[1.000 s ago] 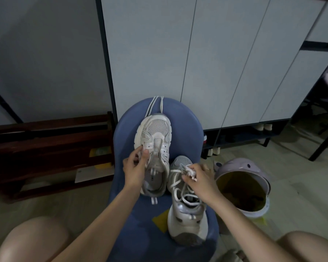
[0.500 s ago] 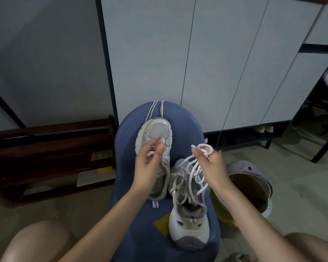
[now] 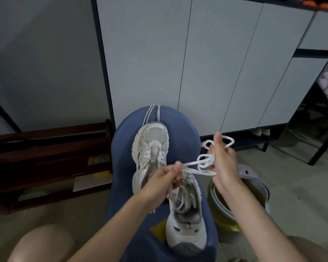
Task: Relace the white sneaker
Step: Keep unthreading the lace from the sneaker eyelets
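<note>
Left hand [image 3: 164, 178] pinching white cord shoelace [image 3: 192, 163], right hand [image 3: 222, 157] gripping its bunched loops, above nearer white mesh sneaker [image 3: 186, 224] on blue padded stool [image 3: 180, 133].

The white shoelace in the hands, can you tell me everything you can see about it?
The thin white shoelace looks like soft round cord. It is bunched into several loose loops in the right hand, which grips it, with one loop poking out above the fingers. A strand runs from there to the left hand, which pinches it. More lace trails down into the nearer white sneaker on the blue padded seat.
</note>
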